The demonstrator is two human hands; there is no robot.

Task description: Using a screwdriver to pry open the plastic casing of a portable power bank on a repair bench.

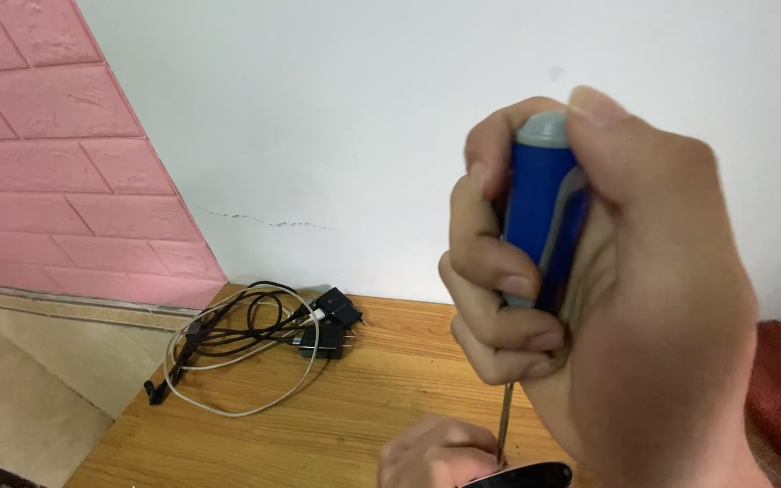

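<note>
Head view: right hand fingers wrapped around blue screwdriver, upright, tip down at black object; left hand fingers curled beside it, grip unclear

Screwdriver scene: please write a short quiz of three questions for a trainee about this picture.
1. True or false: the right hand grips the blue screwdriver with its shaft pointing down.
2. What lies at the table's far left corner?
A. black adapters with tangled cables
B. a hammer
C. a cup
3. Which hand is beside the screwdriver's tip?

Key:
1. True
2. A
3. The left hand, by a dark object.
</note>
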